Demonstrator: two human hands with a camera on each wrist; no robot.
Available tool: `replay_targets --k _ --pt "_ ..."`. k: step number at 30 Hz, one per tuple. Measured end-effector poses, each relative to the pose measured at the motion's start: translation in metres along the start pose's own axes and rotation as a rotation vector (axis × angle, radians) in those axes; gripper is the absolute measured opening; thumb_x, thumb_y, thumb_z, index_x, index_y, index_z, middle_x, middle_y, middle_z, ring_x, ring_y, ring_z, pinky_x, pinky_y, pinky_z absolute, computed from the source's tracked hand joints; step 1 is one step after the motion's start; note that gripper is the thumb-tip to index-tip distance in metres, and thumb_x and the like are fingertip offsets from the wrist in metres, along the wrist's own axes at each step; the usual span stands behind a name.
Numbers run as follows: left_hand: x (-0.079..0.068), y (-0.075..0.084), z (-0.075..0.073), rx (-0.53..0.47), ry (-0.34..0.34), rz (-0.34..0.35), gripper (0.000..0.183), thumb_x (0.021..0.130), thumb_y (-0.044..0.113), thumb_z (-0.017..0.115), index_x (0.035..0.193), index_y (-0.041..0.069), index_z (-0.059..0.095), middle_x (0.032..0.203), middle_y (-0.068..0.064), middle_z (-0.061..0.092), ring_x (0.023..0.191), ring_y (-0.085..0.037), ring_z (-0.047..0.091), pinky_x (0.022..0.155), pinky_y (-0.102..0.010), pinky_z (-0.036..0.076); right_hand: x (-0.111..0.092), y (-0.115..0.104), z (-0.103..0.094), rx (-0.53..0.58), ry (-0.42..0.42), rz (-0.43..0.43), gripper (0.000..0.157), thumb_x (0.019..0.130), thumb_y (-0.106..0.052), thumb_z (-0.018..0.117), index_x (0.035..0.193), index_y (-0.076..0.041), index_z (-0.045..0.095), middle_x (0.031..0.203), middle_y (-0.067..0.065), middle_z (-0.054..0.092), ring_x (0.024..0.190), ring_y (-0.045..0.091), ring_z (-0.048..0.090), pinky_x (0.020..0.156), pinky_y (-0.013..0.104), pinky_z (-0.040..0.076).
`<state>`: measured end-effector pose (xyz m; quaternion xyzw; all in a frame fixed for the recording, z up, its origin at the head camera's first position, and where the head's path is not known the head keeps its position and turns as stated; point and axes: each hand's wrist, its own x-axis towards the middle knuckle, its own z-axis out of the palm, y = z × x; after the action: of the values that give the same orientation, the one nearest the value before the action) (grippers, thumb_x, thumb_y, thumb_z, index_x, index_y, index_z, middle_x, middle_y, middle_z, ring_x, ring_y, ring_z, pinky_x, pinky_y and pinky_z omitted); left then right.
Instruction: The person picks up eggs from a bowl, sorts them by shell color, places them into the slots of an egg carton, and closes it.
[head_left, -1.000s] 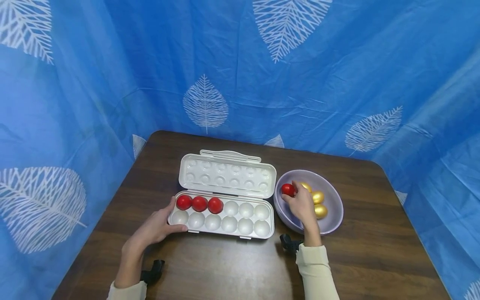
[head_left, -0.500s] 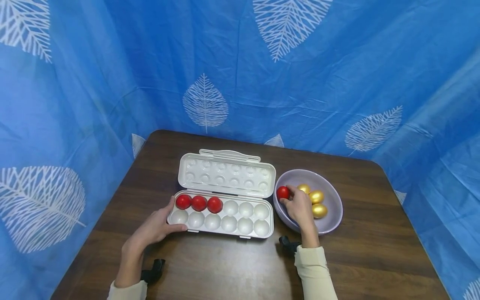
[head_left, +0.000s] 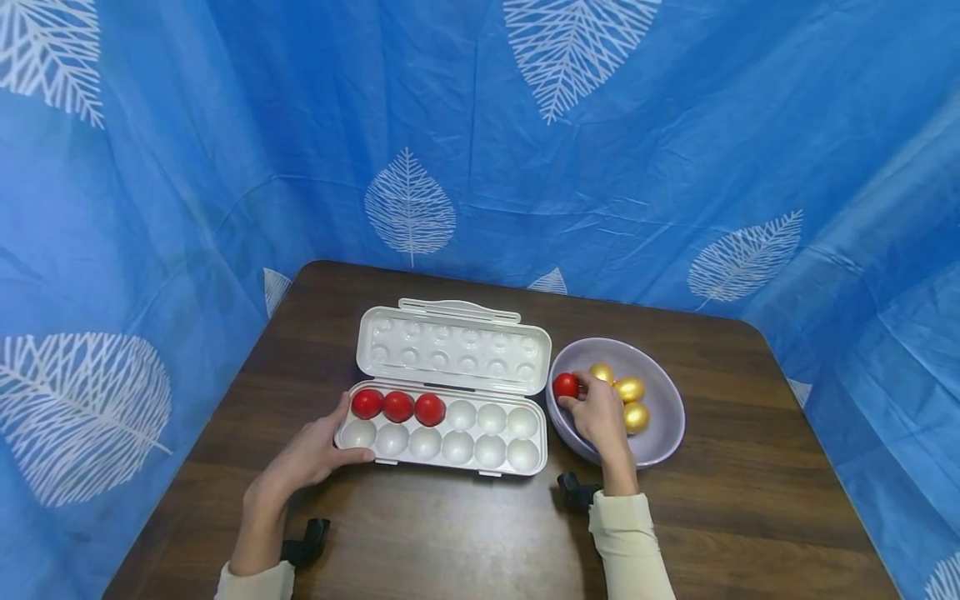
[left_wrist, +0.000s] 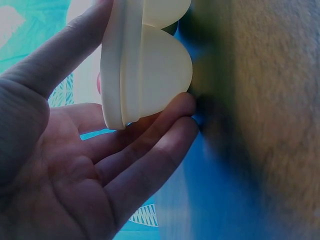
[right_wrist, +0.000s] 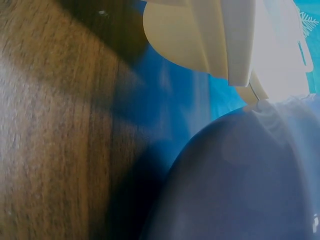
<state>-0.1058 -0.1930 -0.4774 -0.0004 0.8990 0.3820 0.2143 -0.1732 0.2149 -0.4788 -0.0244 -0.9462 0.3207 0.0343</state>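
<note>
Red egg [head_left: 566, 386] is in the left part of the bowl [head_left: 666, 408], pinched between the right hand's [head_left: 600, 414] thumb and fingers, at that hand's left side. It lies well apart from, and to the right of, the left hand [head_left: 309, 454], which grips the left end of the white carton [head_left: 435, 463], thumb along the near side. Whether the egg touches the bowl is hard to tell from above, and the right wrist view shows only the bowl's outside and the carton. 3 gold eggs [head_left: 636, 417] lie in the bowl, right of the right hand. 3 more red eggs [head_left: 398, 407] fill the left cups of the carton's far row. Its lid [head_left: 453, 354] is folded open to the far side.
</note>
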Motion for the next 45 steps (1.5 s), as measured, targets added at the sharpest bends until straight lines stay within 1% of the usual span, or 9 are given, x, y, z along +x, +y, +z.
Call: replay_targets --k 9,14,20,26,30,35,40,43,45 --pt "-0.001 -0.002 0.001 -0.010 0.008 0.009 0.114 0.080 0.053 0.077 0.156 -0.001 0.011 0.153 -0.033 0.026 0.138 -0.053 0.028 0.105 -0.067 0.031 0.001 0.000 0.002 -0.011 0.002 0.004 0.049 0.081 -0.005 0.078 0.125 0.007 0.062 0.105 0.025 0.069 0.098 0.038 0.063 0.090 0.051 0.047" --pt "0.000 -0.004 0.003 -0.011 0.016 0.018 0.113 0.080 0.051 0.077 0.156 -0.001 0.011 0.154 -0.032 0.026 0.138 -0.052 0.028 0.107 -0.065 0.030 -0.001 0.001 0.002 -0.018 0.020 -0.015 0.047 0.080 -0.005 0.080 0.122 0.007 0.063 0.102 0.024 0.069 0.094 0.038 0.064 0.087 0.051 0.048" --pt "0.001 -0.004 0.004 -0.017 0.012 0.014 0.113 0.080 0.052 0.077 0.156 0.000 0.011 0.154 -0.032 0.025 0.139 -0.051 0.027 0.107 -0.065 0.029 -0.002 0.001 0.001 0.020 0.102 -0.006 0.044 0.080 -0.007 0.081 0.118 0.005 0.065 0.098 0.023 0.069 0.090 0.036 0.064 0.083 0.049 0.049" --pt "0.000 -0.003 0.003 -0.014 0.010 0.004 0.115 0.079 0.054 0.077 0.156 0.000 0.010 0.153 -0.033 0.025 0.138 -0.053 0.027 0.106 -0.067 0.029 -0.002 -0.002 0.001 0.085 0.179 -0.004 0.042 0.080 -0.007 0.081 0.118 0.003 0.065 0.101 0.025 0.070 0.092 0.037 0.067 0.086 0.049 0.050" --pt "-0.001 -0.003 0.003 -0.017 0.011 0.007 0.115 0.079 0.054 0.077 0.156 0.000 0.011 0.153 -0.033 0.026 0.137 -0.052 0.028 0.106 -0.067 0.030 -0.004 -0.004 0.000 0.136 0.227 0.010 0.041 0.080 -0.007 0.082 0.118 0.001 0.067 0.102 0.024 0.071 0.092 0.036 0.069 0.087 0.047 0.052" --pt "-0.001 -0.003 0.002 -0.016 0.010 0.009 0.115 0.079 0.055 0.076 0.156 0.000 0.011 0.154 -0.033 0.025 0.138 -0.052 0.027 0.106 -0.067 0.029 -0.009 -0.007 -0.002 0.192 0.284 0.008 0.043 0.080 -0.009 0.082 0.118 0.002 0.067 0.105 0.023 0.070 0.094 0.035 0.069 0.088 0.046 0.054" --pt "-0.001 -0.003 0.002 -0.024 0.011 0.008 0.115 0.079 0.054 0.077 0.156 0.000 0.011 0.154 -0.032 0.026 0.138 -0.052 0.028 0.106 -0.067 0.029 -0.015 -0.013 -0.005 0.289 0.338 -0.048 0.045 0.078 -0.007 0.084 0.117 0.005 0.066 0.110 0.024 0.069 0.096 0.037 0.069 0.087 0.046 0.055" --pt "-0.002 -0.003 0.003 -0.030 0.013 0.009 0.114 0.079 0.052 0.077 0.156 0.001 0.011 0.154 -0.031 0.026 0.138 -0.051 0.028 0.106 -0.066 0.029 -0.019 -0.019 -0.005 0.343 0.358 -0.112 0.044 0.076 -0.003 0.085 0.115 0.005 0.067 0.109 0.022 0.070 0.095 0.035 0.069 0.086 0.046 0.055" --pt "-0.001 -0.003 0.003 -0.031 0.014 0.011 0.114 0.079 0.052 0.077 0.156 0.000 0.011 0.154 -0.032 0.027 0.138 -0.051 0.029 0.106 -0.066 0.030 -0.022 -0.022 -0.004 0.368 0.357 -0.170 0.042 0.075 0.000 0.084 0.113 0.005 0.067 0.108 0.021 0.070 0.095 0.034 0.070 0.086 0.043 0.055"
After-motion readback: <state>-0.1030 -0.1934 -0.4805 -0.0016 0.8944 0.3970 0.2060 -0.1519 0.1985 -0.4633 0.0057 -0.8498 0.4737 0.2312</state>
